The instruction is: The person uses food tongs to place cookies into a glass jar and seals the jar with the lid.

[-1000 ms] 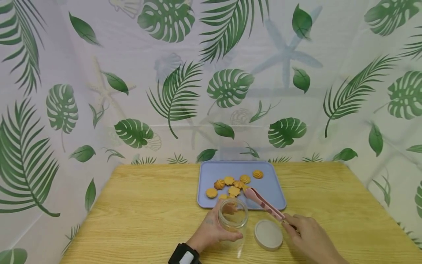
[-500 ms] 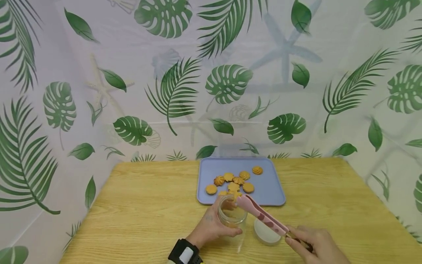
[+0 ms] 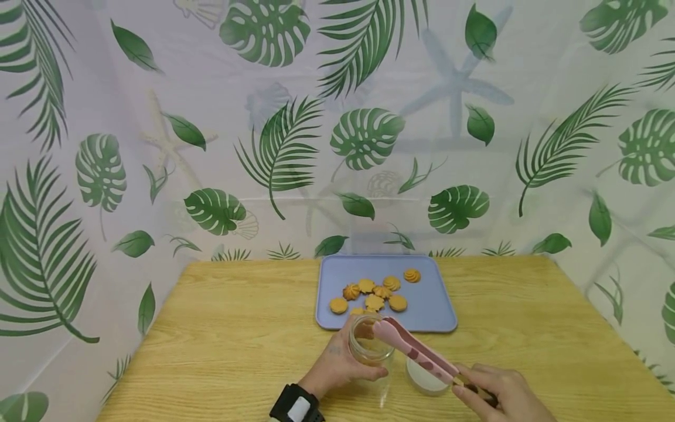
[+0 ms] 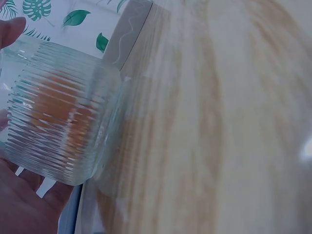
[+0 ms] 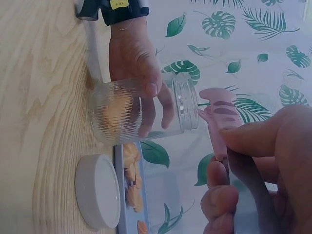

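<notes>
My left hand [image 3: 345, 360] grips a clear glass jar [image 3: 384, 375] around its side; the jar stands on the table with its mouth uncovered. Ribbed glass blurs the orange-brown cookies [image 5: 117, 114] at its bottom. In my right hand [image 3: 503, 392] is a pair of pink tongs [image 3: 416, 350] with a dark handle. The tong tips hover over the jar's mouth in the head view; I cannot make out a cookie between them. Behind the jar, a blue tray [image 3: 432, 319] bears several golden cookies [image 3: 398, 303], some partly hidden by the jar.
A round white lid [image 5: 97, 192] lies on the wood-grain table [image 3: 237, 340], right of the jar and partly under the tongs in the head view. A leaf-patterned cloth [image 3: 316, 146] hangs behind and along the sides of the table.
My right hand has brought the tongs from the tray's cookies leftward and toward me, to the jar's mouth. My left hand keeps its hold on the jar.
</notes>
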### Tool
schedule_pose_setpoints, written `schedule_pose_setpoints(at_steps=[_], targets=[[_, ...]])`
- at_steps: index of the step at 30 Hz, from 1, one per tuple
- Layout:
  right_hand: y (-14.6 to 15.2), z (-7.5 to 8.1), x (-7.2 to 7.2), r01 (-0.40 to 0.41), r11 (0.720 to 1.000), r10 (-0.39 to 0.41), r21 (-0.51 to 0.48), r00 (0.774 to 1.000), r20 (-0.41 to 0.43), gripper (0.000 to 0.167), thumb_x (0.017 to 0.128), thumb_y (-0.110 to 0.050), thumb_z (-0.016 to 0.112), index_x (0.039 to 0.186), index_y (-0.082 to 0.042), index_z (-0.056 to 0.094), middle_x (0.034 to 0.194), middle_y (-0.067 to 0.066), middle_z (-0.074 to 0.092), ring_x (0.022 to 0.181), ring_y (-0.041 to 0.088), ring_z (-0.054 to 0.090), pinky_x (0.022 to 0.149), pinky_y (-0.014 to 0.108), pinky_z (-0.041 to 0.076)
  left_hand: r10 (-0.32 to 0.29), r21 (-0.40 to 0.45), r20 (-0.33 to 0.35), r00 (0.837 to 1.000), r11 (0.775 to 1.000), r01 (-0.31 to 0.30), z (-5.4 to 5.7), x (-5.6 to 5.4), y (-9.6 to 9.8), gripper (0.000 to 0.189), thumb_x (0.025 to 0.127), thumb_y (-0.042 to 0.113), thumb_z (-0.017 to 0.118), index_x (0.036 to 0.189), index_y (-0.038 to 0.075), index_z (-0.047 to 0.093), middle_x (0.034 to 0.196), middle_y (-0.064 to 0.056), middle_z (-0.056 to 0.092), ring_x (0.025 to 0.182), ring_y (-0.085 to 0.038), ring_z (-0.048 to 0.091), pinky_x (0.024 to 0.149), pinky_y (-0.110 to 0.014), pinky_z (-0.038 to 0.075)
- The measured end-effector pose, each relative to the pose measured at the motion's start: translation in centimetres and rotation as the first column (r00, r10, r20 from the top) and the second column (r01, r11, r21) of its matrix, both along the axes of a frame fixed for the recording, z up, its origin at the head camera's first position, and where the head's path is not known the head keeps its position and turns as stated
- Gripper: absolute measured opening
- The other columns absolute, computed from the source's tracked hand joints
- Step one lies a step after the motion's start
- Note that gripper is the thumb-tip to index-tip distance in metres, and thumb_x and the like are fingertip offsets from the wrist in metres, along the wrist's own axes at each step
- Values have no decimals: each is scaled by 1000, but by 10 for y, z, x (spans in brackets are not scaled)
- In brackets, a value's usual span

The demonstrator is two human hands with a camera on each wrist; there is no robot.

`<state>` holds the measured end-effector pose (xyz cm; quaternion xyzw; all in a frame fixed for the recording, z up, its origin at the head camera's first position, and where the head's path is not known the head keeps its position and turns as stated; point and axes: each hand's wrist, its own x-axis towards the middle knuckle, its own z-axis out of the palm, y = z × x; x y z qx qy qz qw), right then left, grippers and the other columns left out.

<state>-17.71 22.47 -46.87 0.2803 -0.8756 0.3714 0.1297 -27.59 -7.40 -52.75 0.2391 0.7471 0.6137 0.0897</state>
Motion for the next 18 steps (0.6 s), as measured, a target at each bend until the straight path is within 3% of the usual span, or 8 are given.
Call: schedule_pose_setpoints(at_steps=[4,7,11,14,18], targets=[[1,5,-1,28,999,-30,25,996,88,23,97,-7,67,117,1,74,68,-21,39,53,-8,33,46,17,34,-9,5,-5,1000,1000,9,0,0,0,84,73,19,93,141,35,47,130,7,63,123,-15,58,105,-32,47],[-1,10,-7,110,992,-119,66,980,162,24,100,-15,66,118,-2,73,70,-18,45,53,-4,36,47,20,37,-11,16,-3,1000,1000,11,1,-1,1,83,73,19,93,141,34,47,132,2,63,125,-21,58,105,-33,47],[-5,13,-26,267,946,-302,186,933,194,38,100,-26,66,127,0,69,72,-12,54,53,2,37,48,23,36,-7,40,11,1000,999,6,1,-1,-1,82,73,17,93,140,31,49,134,-5,63,127,-27,57,106,-37,46],[-5,6,-42,326,903,-383,281,906,182,46,100,-31,67,131,4,66,69,-9,53,52,5,36,47,23,32,-6,40,29,1000,999,4,1,-1,-1,81,74,17,92,140,31,49,134,-7,63,127,-27,56,107,-40,45],[-2,-10,-60,328,887,-401,325,896,192,29,99,-30,66,110,-4,72,62,-6,46,51,7,35,47,22,27,-10,43,44,999,999,8,0,1,2,79,75,16,91,140,31,50,133,-8,63,126,-25,56,107,-42,45]])
